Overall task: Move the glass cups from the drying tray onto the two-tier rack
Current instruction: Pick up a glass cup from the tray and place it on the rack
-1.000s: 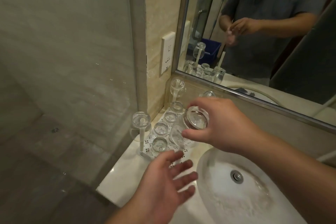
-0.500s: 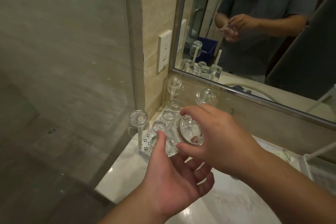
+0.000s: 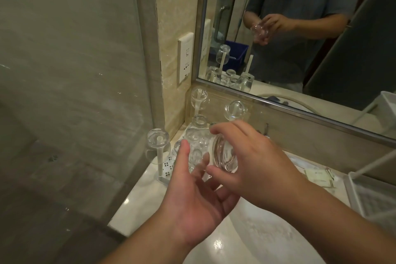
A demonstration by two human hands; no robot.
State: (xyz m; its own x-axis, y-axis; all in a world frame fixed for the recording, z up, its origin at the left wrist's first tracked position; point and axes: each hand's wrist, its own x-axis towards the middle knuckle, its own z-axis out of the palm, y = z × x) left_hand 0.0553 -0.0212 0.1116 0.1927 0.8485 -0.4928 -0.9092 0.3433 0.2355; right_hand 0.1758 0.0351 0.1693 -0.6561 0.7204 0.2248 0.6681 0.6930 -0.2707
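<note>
Right hand (image 3: 246,165) grips one glass cup (image 3: 224,154) above the drying tray (image 3: 166,167), left hand (image 3: 192,195) spread beneath; several cups remain there.

Clear glossy glass cup (image 3: 225,152); polished cream stone counter (image 3: 137,206); white perforated plastic drying tray (image 3: 168,167); brushed metal frame on the mirror (image 3: 300,28)

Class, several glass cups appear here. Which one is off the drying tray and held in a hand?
The glass cup gripped sideways by the right hand; the other cups sit inverted on the tray.
</note>
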